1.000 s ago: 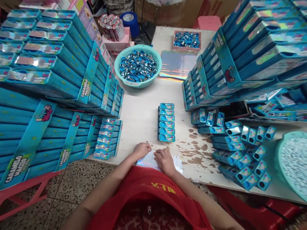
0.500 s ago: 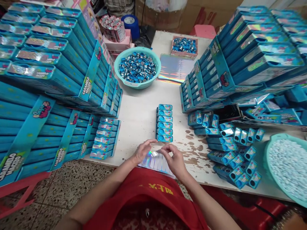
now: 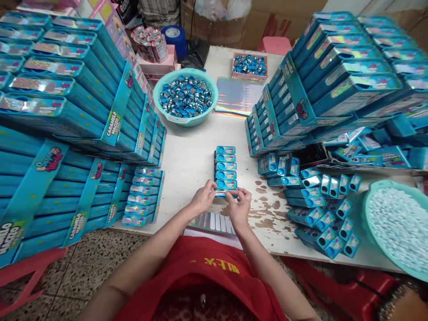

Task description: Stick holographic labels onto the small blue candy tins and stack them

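Note:
A short row of blue candy boxes (image 3: pixel 226 166) stands upright on the table in front of me, printed tops facing up. At its near end, a shiny holographic sticker (image 3: pixel 220 193) lies over the top of the closest box. My left hand (image 3: pixel 203 197) pinches the sticker's left end with closed fingertips. Thumb and fingers of my right hand (image 3: pixel 239 206) are closed at its right end, pressing close to the box. Below the hands, by the table edge, is a holographic sticker sheet (image 3: pixel 216 222) with pale strips, partly covered by the left forearm.
Tall stacks of banded blue boxes rise at left (image 3: pixel 113 120) and right (image 3: pixel 302 107). A turquoise basin (image 3: pixel 182 120) holds blue-and-silver caps; a small carton (image 3: pixel 249 76) has more. Loose boxes (image 3: pixel 314 203) and a tub of pale candies (image 3: pixel 371 223) sit at right.
Both hands have moved forward from above the sticker sheet to the nearest box, bringing the shiny sticker onto its top. The camera view has shifted slightly.

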### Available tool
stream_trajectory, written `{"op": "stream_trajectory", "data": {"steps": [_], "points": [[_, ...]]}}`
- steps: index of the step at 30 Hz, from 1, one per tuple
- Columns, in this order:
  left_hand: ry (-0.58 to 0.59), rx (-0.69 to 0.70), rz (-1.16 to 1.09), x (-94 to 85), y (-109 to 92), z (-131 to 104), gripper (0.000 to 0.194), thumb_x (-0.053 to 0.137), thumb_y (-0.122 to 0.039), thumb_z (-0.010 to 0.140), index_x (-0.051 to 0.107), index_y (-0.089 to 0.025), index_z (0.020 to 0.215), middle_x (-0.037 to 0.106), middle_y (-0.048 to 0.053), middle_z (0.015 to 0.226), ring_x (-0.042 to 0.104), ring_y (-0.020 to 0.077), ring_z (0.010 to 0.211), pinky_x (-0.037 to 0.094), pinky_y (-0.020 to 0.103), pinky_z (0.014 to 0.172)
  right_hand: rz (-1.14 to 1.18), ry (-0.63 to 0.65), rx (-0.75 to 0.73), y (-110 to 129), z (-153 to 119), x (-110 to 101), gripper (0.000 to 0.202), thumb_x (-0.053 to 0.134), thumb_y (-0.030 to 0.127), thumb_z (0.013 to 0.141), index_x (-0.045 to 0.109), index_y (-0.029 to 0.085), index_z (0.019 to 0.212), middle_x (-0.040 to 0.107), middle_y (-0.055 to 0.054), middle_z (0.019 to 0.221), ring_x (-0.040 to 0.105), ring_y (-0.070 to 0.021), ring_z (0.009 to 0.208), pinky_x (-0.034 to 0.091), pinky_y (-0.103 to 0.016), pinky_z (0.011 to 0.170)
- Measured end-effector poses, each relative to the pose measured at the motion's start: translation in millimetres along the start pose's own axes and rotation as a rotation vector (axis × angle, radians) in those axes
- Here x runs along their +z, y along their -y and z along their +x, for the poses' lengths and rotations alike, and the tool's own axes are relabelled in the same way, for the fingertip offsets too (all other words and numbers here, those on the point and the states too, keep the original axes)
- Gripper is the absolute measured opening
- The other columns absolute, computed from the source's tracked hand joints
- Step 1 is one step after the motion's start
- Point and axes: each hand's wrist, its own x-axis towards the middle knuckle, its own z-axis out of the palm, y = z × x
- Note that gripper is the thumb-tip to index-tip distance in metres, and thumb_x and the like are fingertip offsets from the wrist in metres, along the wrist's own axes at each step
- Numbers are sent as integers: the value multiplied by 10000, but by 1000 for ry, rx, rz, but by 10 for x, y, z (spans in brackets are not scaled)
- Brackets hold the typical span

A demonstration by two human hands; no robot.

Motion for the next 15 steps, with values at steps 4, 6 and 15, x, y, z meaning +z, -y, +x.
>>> {"op": "stream_trajectory", "data": {"steps": [4,6,15], "points": [[7,42,-14,81,102,80,157,338,-216,842,420,-208,976,501,-32,705,510,140,655,391,251,646,107,4,103,-88,-1,90,255,614,430,712,635,177,725,464,-109,1053,456,-225,1041,453,-312,782],[-4,39,-71,151,148,100,152,324,-207,847,389,-205,985,490,-36,688,508,137,641,394,246,631,161,-23,143,-123,-4,119,271,637,441,675,596,176,716,489,-105,1036,482,-219,1006,459,-305,749],[29,-264,81,432,277,126,355,470,-273,823,371,-180,1151,630,44,851,603,180,747,411,261,658,160,-16,167,-160,142,28,372,652,443,622,468,196,830,579,-23,789,544,-169,747,447,-307,720]]}}
